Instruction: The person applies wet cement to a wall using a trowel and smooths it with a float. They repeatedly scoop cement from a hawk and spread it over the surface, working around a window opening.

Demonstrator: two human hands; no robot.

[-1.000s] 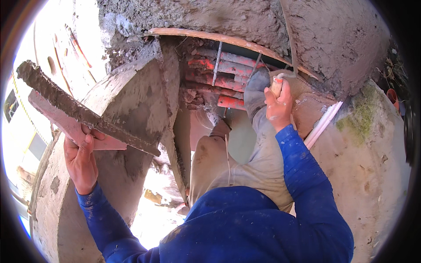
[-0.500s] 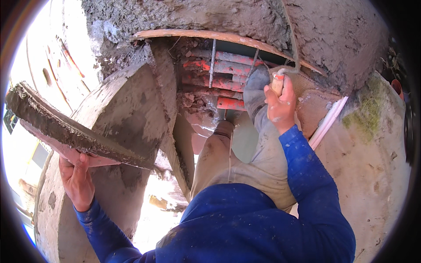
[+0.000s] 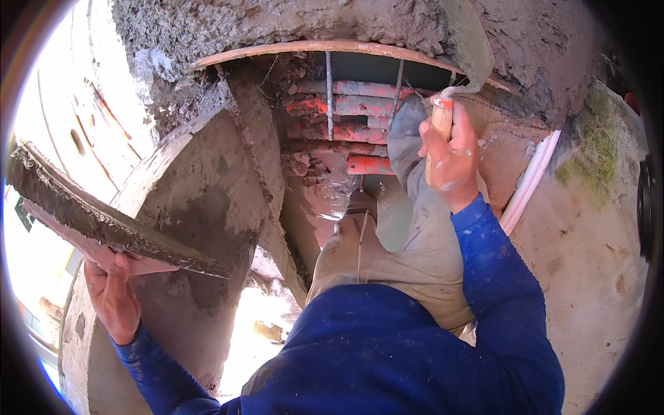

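Observation:
My left hand [image 3: 114,297] grips the underside of a pink board [image 3: 83,238] topped by a long, mortar-crusted strip or plank [image 3: 114,225] at the left. My right hand [image 3: 449,162] is closed around the wooden handle [image 3: 440,128] of a trowel, whose thin grey blade [image 3: 470,48] reaches up against the rough plastered wall [image 3: 325,21] at the top; whether mortar is on the blade I cannot tell. Just below that wall runs a curved orange-brown strip [image 3: 304,47], with steel rods hanging under it beside the trowel.
Red-stained grey pipes [image 3: 370,164] lie in a recess over murky water [image 3: 387,214], where my legs [image 3: 429,256] are. A curved concrete slab [image 3: 173,194] stands at left, beside bright openings. At right are a pale strip [image 3: 529,180], brown sacking [image 3: 505,124] and a mossy concrete surface [image 3: 574,277].
My left hand and the board have moved down and slightly left. My right hand has risen and moved right, and the trowel blade now shows broader against the upper wall.

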